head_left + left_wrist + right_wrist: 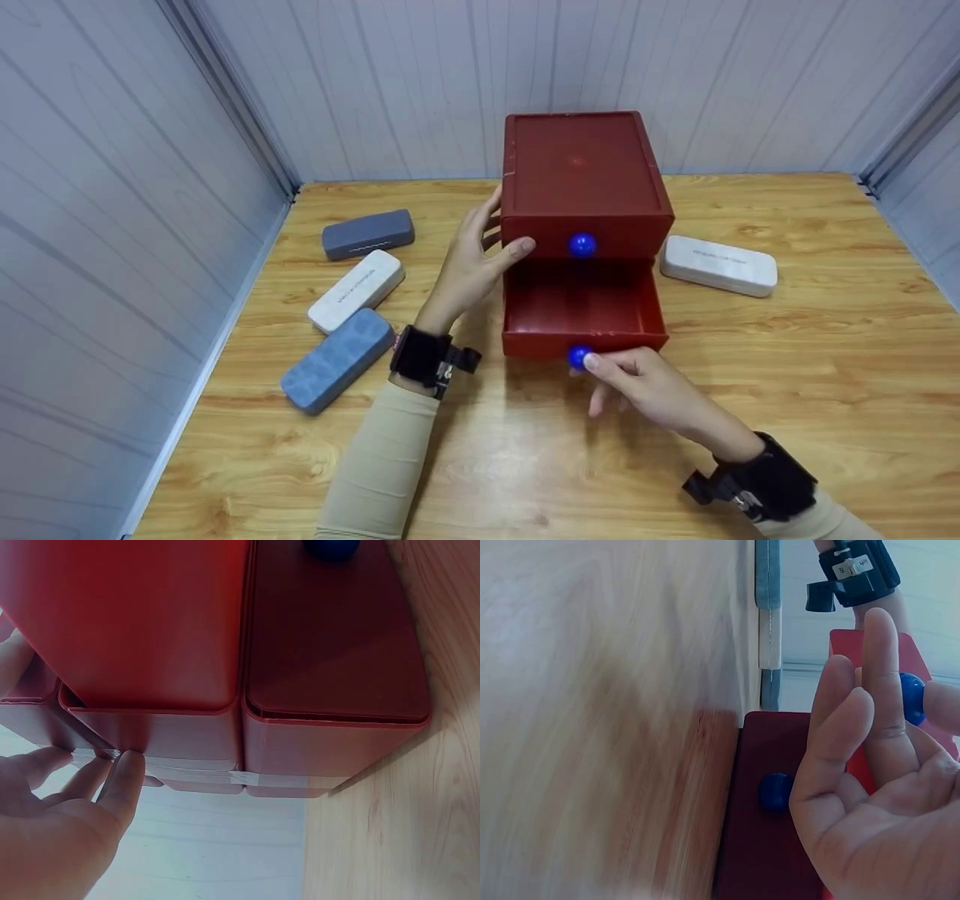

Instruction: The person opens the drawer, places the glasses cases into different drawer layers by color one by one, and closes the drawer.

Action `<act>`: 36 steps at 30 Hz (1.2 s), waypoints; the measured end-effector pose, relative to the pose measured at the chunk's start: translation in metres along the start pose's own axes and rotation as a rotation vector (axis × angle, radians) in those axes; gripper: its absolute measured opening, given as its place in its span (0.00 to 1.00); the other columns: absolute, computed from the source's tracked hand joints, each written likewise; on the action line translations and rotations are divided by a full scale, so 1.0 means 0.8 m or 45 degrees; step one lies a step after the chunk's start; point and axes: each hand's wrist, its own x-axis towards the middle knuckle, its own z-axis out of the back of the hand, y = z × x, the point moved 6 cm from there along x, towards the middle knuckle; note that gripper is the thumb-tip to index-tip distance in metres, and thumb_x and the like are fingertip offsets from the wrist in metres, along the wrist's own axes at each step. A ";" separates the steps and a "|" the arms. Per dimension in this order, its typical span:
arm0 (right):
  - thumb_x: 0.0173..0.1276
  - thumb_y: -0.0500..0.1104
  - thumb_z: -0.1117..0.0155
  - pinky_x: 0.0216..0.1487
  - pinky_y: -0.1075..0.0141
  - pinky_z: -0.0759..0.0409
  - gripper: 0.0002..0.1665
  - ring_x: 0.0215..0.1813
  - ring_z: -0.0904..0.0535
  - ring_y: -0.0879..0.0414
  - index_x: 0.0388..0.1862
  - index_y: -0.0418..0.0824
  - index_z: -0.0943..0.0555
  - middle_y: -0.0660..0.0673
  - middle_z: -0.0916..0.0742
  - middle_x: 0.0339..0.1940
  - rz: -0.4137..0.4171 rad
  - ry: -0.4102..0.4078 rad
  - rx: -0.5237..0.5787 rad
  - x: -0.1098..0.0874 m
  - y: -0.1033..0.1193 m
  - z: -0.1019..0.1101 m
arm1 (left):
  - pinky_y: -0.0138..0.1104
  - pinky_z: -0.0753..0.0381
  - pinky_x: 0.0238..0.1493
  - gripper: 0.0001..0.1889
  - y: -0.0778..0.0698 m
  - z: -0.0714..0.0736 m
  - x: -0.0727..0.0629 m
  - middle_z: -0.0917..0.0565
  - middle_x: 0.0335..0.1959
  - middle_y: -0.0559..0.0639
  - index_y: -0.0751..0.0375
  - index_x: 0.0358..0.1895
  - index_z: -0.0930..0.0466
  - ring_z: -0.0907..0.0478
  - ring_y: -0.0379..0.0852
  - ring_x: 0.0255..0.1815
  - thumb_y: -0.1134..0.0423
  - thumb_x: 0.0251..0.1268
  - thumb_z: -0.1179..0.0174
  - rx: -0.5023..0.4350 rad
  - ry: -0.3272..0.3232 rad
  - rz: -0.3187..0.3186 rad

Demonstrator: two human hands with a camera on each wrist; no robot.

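Observation:
A red plastic drawer cabinet (585, 165) stands on the table, its top drawer closed. The drawer (510, 344) below that is pulled out, its inside visible from above. My right hand (652, 390) pinches this drawer's round blue knob (579, 357) between thumb and index finger, the other fingers extended below. At the cabinet's left side, my left hand (471, 266) rests its fingertips on the side wall, with the thumb against the front of the top drawer. In the right wrist view, a lower closed drawer (769, 851) shows its own blue knob (775, 792).
Left of the cabinet lie a grey case (368, 234), a white case (356, 291) and a blue case (337, 361). Another white case (720, 265) lies close to the cabinet's right side. Pale panel walls (420, 90) border the wooden table (487, 480).

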 end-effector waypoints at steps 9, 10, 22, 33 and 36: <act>0.89 0.52 0.50 0.34 0.62 0.16 0.25 0.42 0.16 0.57 0.57 0.36 0.11 0.45 0.08 0.28 0.000 -0.001 0.019 -0.006 0.003 -0.003 | 0.39 0.27 0.75 0.46 -0.002 0.000 -0.001 0.31 0.74 0.54 0.51 0.87 0.45 0.30 0.49 0.75 0.53 0.72 0.29 0.024 -0.004 0.001; 0.89 0.52 0.49 0.34 0.61 0.16 0.25 0.43 0.16 0.56 0.57 0.36 0.11 0.45 0.08 0.28 0.001 -0.003 0.021 -0.007 0.004 -0.003 | 0.39 0.27 0.75 0.46 -0.002 0.000 -0.001 0.31 0.74 0.54 0.51 0.87 0.45 0.30 0.49 0.75 0.53 0.72 0.29 0.026 -0.005 0.000; 0.88 0.46 0.49 0.34 0.61 0.11 0.24 0.35 0.12 0.47 0.58 0.28 0.14 0.31 0.09 0.43 0.054 0.015 0.179 -0.014 0.004 -0.013 | 0.49 0.28 0.77 0.46 -0.001 -0.001 0.001 0.34 0.78 0.55 0.50 0.87 0.46 0.30 0.48 0.75 0.53 0.72 0.28 -0.001 -0.006 -0.018; 0.88 0.45 0.49 0.39 0.59 0.10 0.23 0.37 0.11 0.46 0.58 0.27 0.14 0.30 0.09 0.45 0.070 0.039 0.209 -0.022 0.004 -0.020 | 0.48 0.28 0.77 0.46 0.001 0.000 0.000 0.34 0.78 0.55 0.51 0.87 0.45 0.30 0.49 0.75 0.53 0.72 0.28 -0.003 -0.015 -0.002; 0.88 0.44 0.49 0.39 0.60 0.10 0.23 0.36 0.11 0.46 0.57 0.27 0.14 0.30 0.09 0.44 0.087 0.038 0.206 -0.025 0.004 -0.021 | 0.50 0.28 0.77 0.46 0.001 0.001 -0.001 0.34 0.78 0.54 0.50 0.87 0.45 0.30 0.48 0.75 0.53 0.72 0.28 0.003 -0.013 -0.009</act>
